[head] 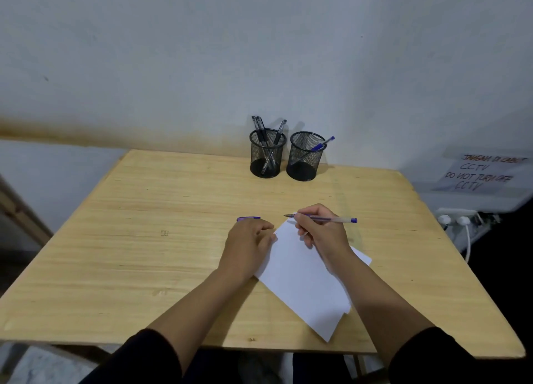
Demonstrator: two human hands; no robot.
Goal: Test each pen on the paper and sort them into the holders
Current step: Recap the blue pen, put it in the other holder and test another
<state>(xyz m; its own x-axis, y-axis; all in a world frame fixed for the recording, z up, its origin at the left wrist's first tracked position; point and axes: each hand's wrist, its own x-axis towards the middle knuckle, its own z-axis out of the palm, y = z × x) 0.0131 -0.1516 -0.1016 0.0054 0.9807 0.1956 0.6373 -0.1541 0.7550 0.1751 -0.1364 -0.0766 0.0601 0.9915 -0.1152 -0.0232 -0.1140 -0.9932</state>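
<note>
Wooden table [144,268]: right hand [323,230] gripping pen [331,218], left hand [248,239] on paper [302,282].

Soft, dim, even light falls on the wooden table [144,253], without glare. The two mesh holders [267,152] cast faint shadows right and back onto the wall [259,51]. Wide-angle distortion bows the table's edges. The handwritten notice [481,171] right of the table reads slightly blurred; beneath it the corner falls dark.

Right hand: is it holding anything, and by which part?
The right hand holds a blue pen near its tip end, in a writing grip above the paper.
</note>
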